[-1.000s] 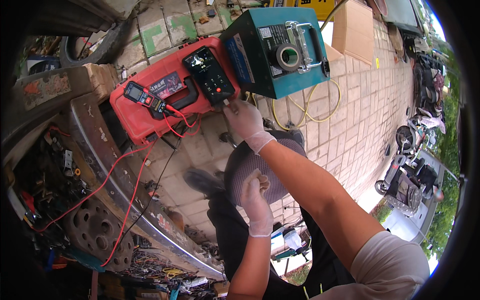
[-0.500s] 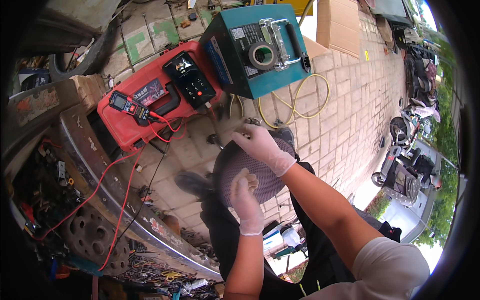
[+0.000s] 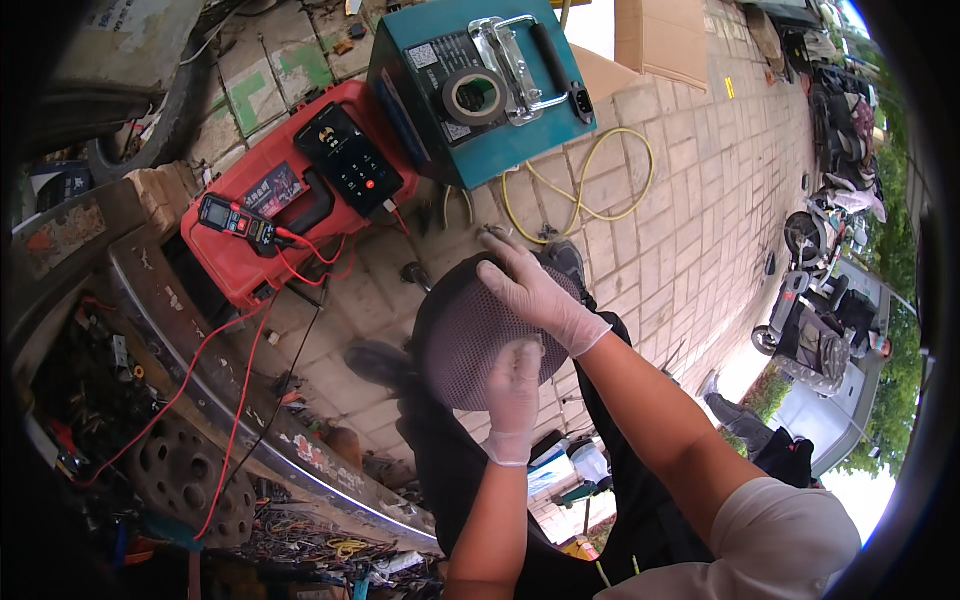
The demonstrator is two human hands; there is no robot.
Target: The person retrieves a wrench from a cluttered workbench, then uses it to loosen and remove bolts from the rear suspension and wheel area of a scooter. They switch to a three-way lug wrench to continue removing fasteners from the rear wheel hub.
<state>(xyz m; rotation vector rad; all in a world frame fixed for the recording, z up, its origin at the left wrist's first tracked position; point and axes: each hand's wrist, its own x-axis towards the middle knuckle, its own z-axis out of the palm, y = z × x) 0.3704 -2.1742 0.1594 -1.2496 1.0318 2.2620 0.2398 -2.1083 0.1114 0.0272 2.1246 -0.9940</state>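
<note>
Phone [image 3: 350,162], black flat rectangle, on red hard-plastic case [image 3: 225,266], 11 o'clock from round grey mesh-topped seat [image 3: 460,345]. Right hand [image 3: 530,288], clear-gloved, just withdrawn from phone to seat's 1 o'clock edge: phone now free of both hands. Right fingers apart, nothing seen in them. Left hand [image 3: 514,390], clear-gloved, seat's 5 o'clock side; fingers curled, blurred, can't tell if they meet.

We see bright daylight on the paving bricks [image 3: 680,200], so strong toward the right that some ground turns plain white. The metal handle [image 3: 503,60] shines. Old metal parts [image 3: 185,465] at lower left sit in dim shade. Black corners ring our round view, bending straight lines.
</note>
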